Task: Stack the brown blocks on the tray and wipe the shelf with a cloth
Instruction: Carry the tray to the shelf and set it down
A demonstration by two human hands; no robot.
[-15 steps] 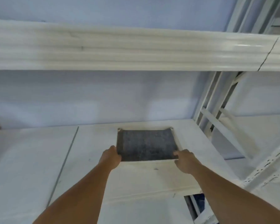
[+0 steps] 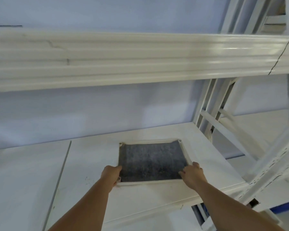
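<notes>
A square tray (image 2: 150, 141) with a white tube rim and a dark grey felt floor lies flat on the white shelf (image 2: 90, 157). My left hand (image 2: 111, 174) grips its near left corner. My right hand (image 2: 191, 174) grips its near right corner, fingers over the rim. The tray holds nothing. No brown blocks and no cloth are in view.
A thick white beam (image 2: 140, 59) of the shelf above crosses the view overhead. White upright posts and diagonal braces (image 2: 212, 117) stand right of the tray. A seam (image 2: 63, 165) runs through the shelf surface on the left. The shelf's front edge (image 2: 157, 212) lies below my forearms.
The view has shifted slightly and the tray now sits a little farther right in it. Both hands still hold its near corners, the right hand closed more over the rim.
</notes>
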